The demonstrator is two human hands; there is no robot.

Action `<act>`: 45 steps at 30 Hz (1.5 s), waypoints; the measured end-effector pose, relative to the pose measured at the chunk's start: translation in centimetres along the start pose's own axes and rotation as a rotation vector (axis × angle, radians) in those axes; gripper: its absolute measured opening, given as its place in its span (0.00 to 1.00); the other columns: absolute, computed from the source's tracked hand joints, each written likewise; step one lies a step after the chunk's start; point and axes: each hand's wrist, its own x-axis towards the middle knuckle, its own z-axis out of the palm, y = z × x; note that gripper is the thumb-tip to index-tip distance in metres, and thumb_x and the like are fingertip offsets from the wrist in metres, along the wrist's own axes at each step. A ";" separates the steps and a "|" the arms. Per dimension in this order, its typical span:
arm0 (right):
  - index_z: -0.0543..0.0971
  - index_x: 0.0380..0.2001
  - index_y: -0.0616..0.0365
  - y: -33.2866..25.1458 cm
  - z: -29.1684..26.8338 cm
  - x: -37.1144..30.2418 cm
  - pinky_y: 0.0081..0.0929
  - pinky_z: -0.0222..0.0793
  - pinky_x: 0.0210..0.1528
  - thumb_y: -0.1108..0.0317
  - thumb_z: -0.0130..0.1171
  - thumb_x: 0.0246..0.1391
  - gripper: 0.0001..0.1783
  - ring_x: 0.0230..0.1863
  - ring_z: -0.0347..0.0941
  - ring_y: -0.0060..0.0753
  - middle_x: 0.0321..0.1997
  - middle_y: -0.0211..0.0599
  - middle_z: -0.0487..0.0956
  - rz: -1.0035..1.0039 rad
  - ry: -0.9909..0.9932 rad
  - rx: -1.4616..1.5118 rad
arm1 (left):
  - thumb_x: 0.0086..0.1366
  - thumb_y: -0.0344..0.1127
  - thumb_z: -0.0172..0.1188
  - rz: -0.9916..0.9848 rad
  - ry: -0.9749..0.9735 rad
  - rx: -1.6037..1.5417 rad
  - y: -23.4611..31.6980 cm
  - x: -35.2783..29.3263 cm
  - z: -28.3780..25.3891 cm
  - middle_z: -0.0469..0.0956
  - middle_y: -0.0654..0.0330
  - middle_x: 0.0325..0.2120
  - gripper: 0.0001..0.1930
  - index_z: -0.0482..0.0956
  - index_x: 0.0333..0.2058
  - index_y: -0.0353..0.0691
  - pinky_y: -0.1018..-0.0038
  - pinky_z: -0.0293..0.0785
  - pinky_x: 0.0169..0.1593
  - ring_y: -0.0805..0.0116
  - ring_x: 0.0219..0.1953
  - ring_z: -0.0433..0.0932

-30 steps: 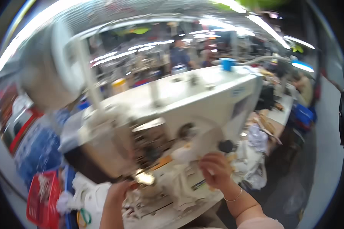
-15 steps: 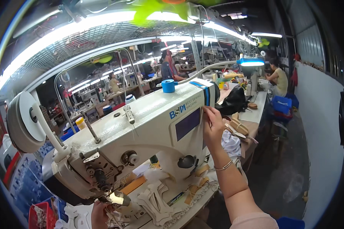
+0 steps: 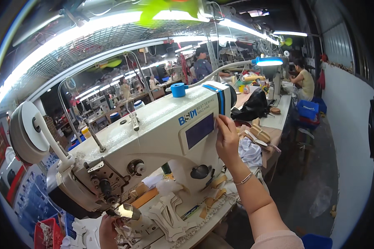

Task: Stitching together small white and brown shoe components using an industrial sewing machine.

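Compared with one second ago, the right hand (image 3: 227, 139) is now being held higher, whereas then it was being kept low, near the white pieces (image 3: 168, 218). The white sewing machine (image 3: 162, 143) is filling the middle of the view, and above its far end a blue lamp (image 3: 269, 62) is being carried by a bent tube. On its front, the dark display panel (image 3: 199, 132) is being reached at its right edge by the right hand, whose fingers are being kept close together; how wide the thumb is standing cannot be told. The left hand (image 3: 108, 232) is being partly hidden below the machine head; whether something is being held there cannot be told. The white pieces are being left in a loose pile under the machine arm, near an orange strip (image 3: 145, 198).
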 end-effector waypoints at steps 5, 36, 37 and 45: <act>0.75 0.46 0.64 0.2 0.4 -3.4 0.32 0.69 0.47 0.88 0.49 0.44 0.23 0.46 0.72 0.46 0.47 0.48 0.72 0.047 0.029 0.070 | 0.52 0.23 0.49 -0.023 0.044 -0.068 0.0 -0.2 0.6 0.73 0.55 0.15 0.04 0.73 0.25 0.30 0.67 0.73 0.24 0.62 0.17 0.73; 0.79 0.46 0.54 -1.3 0.2 -3.9 0.31 0.60 0.36 0.86 0.52 0.37 0.28 0.32 0.65 0.38 0.30 0.38 0.69 0.056 -0.007 -0.020 | 0.53 0.25 0.51 0.015 -0.038 -0.079 -0.5 -0.3 -0.3 0.75 0.57 0.18 0.06 0.75 0.28 0.32 0.70 0.72 0.23 0.66 0.17 0.74; 0.79 0.45 0.54 -1.5 0.2 -3.8 0.31 0.60 0.35 0.86 0.52 0.37 0.28 0.32 0.65 0.38 0.30 0.39 0.69 0.054 0.009 -0.037 | 0.53 0.26 0.51 0.018 -0.043 -0.074 -0.5 -0.4 -0.3 0.75 0.57 0.18 0.06 0.75 0.29 0.31 0.70 0.72 0.23 0.66 0.17 0.74; 0.79 0.45 0.52 -0.9 0.3 -3.8 0.32 0.58 0.37 0.85 0.53 0.36 0.29 0.33 0.66 0.38 0.30 0.37 0.69 0.027 -0.032 -0.053 | 0.53 0.26 0.51 0.000 -0.042 -0.070 -0.3 -0.3 0.0 0.74 0.58 0.17 0.06 0.75 0.28 0.32 0.71 0.72 0.23 0.66 0.17 0.74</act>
